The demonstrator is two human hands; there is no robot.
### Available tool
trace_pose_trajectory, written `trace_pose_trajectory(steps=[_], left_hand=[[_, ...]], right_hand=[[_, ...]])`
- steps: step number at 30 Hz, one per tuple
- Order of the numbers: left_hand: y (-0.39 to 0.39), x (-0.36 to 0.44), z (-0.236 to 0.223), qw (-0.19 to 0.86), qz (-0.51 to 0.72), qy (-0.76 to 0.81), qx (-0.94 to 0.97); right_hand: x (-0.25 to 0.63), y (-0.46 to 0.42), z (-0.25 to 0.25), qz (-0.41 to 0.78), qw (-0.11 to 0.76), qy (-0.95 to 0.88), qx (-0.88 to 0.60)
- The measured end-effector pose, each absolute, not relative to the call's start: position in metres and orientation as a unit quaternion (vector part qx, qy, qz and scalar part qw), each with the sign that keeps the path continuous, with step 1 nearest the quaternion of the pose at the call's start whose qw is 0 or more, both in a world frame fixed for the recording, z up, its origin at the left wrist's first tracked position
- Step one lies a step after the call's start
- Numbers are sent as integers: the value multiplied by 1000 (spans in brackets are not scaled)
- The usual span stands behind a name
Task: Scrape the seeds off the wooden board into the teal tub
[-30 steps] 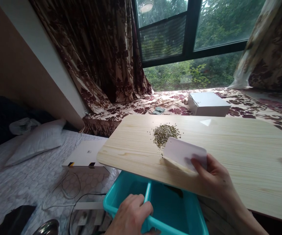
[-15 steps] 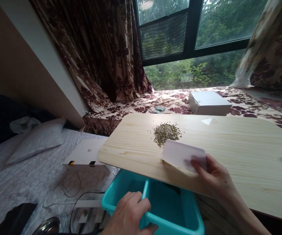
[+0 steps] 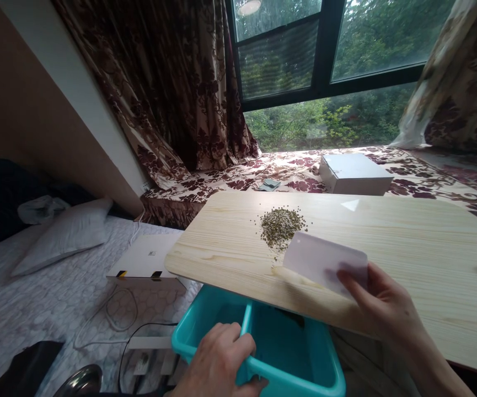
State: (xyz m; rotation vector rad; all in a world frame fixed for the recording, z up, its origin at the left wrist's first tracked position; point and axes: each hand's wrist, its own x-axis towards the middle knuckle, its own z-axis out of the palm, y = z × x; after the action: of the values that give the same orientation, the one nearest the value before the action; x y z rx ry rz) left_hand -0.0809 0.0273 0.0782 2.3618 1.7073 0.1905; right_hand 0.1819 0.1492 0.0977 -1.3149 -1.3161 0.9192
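Observation:
A pale plastic scraper [image 3: 323,259] is pinched in my right hand [image 3: 381,298], tilted just above the wooden tabletop [image 3: 412,248]. Its far corner is close to a heap of small green beans mixed with pale grains [image 3: 280,225]; a few loose ones trail toward the near edge. Below that edge sits a turquoise two-compartment bin [image 3: 321,366], partly under the tabletop. My left hand [image 3: 224,358] is closed around the bin's near rim at the divider. Something dark lies at the back of the right compartment, too shaded to make out.
A white box [image 3: 356,171] stands on the window ledge behind the table, with a grey cloth [image 3: 268,185] to its left. On the bed at left lie another white box [image 3: 145,256], cables, a power strip [image 3: 151,343] and a metal bowl [image 3: 81,380].
My right hand has drawn the scraper to the right, away from the heap. A few beans now lie nearer the table edge. My left hand stays on the bin.

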Motion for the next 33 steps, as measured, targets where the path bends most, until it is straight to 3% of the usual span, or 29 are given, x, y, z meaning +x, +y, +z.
trace_pose_trajectory(steps=[8,15,33], left_hand=[[28,-82,76,102,71,574,809],[27,-81,76,96,70,573,811],[28,-81,80,118,57,585,800]], right_hand=[[149,153,93,332,485,-605,-537],[172,160,93,270,490,-586,-586],[162,173,97,289,489,-620,-542]])
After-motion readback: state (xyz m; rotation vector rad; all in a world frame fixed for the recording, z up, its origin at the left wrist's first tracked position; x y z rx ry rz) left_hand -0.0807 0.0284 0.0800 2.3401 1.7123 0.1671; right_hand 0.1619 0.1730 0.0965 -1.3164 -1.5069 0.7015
